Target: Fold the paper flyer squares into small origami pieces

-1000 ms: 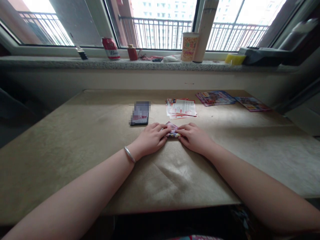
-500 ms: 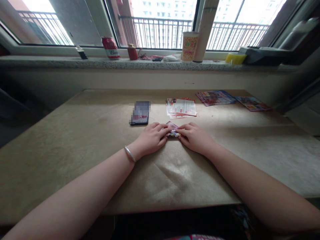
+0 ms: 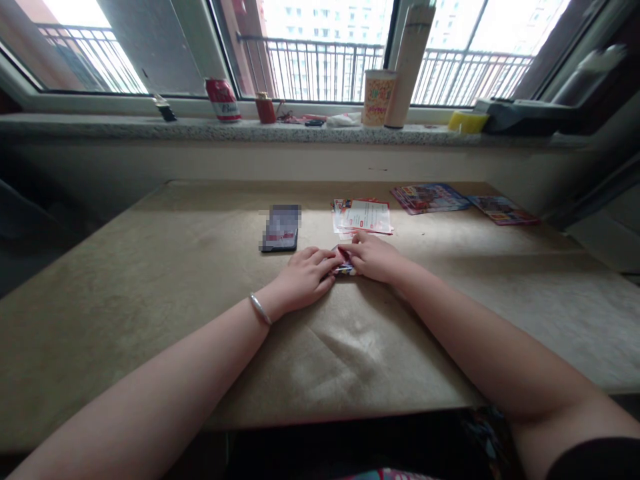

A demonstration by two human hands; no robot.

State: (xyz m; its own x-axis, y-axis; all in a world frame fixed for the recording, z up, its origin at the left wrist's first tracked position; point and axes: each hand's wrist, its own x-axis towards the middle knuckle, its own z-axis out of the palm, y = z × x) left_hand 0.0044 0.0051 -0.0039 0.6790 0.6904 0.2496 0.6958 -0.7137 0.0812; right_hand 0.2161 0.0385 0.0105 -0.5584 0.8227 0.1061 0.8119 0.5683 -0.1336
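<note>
A small folded piece of colourful printed paper point(image 3: 344, 269) lies flat on the table in front of me, partly covered by both hands. My left hand point(image 3: 307, 275) holds its left side, fingers on top and thumb at the near edge; a silver bangle circles that wrist. From the right, my right hand point(image 3: 374, 257) grips the paper, with its fingertips on the upper part close to the left fingertips. Just beyond the hands is a loose stack of white and red printed sheets point(image 3: 367, 215). A dark phone point(image 3: 283, 229), its screen blurred, lies beyond my left hand.
Colourful printed sheets point(image 3: 429, 198) lie at the back right of the tan table point(image 3: 150, 267), with another pile point(image 3: 505, 209) beside them. Along the granite sill point(image 3: 300, 133) stand a red-and-white can point(image 3: 223, 100), a red lighter-like object point(image 3: 265, 108), a paper cup point(image 3: 379, 98), a tall tube point(image 3: 409, 67) and a yellow item point(image 3: 467, 121).
My right hand has shifted up and left over the folded paper, its fingers now nearer the top corner. My left hand stays in place. The view has tilted slightly.
</note>
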